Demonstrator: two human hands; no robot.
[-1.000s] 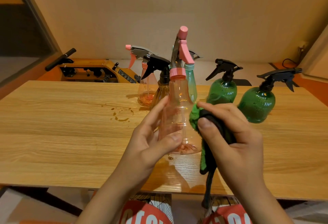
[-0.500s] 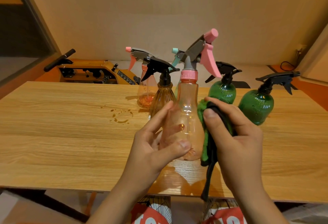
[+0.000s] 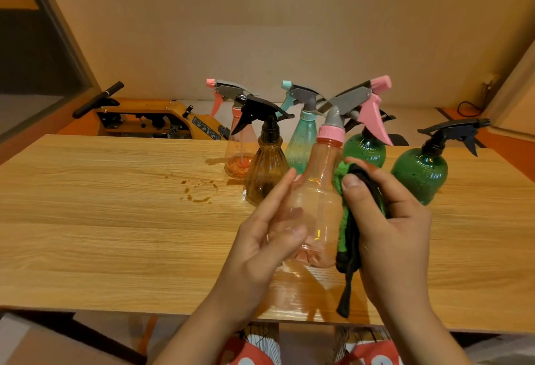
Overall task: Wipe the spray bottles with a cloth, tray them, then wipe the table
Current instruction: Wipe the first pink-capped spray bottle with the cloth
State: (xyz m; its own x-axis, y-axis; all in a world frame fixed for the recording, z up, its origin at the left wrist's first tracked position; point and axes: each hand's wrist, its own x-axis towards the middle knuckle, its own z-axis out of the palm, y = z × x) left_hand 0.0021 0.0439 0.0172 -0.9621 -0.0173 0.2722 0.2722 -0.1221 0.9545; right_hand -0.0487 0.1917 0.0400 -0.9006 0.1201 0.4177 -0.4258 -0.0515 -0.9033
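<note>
1. Holds one clear pink bottle (image 3: 318,191) in the left hand (image 3: 260,246), thumb and fingers curled round its lower body, forefinger stretched up its side.
2. Carries it slightly tilted over the near middle of the table (image 3: 115,234), pink trigger pointing up and to the right; cannot tell whether the base touches the wood.
3. Pinches one green-and-black cloth (image 3: 347,237) in the right hand (image 3: 390,228), thumb on top, pressing it against the right side of the held bottle, with a black end dangling down toward the table's near edge.
4. Shows five more sprayers standing upright on the table behind the hands.
5. Counts among them one amber bottle (image 3: 267,170) with a black trigger, just behind the left fingertips; one pink bottle (image 3: 238,150) behind it near the far edge; one teal bottle (image 3: 301,141) between the amber one and the held one.
6. Adds two round green ones with black triggers: the farther green bottle (image 3: 364,152), partly hidden by the held trigger, and the nearer green bottle (image 3: 419,173), to the right of the right hand and apart from it.
7. Makes six in all: one held, five standing.
8. Shows one ring of wet marks (image 3: 199,191) on the table left of the amber bottle, and one yellow machine (image 3: 162,121) beyond the far edge.
</note>
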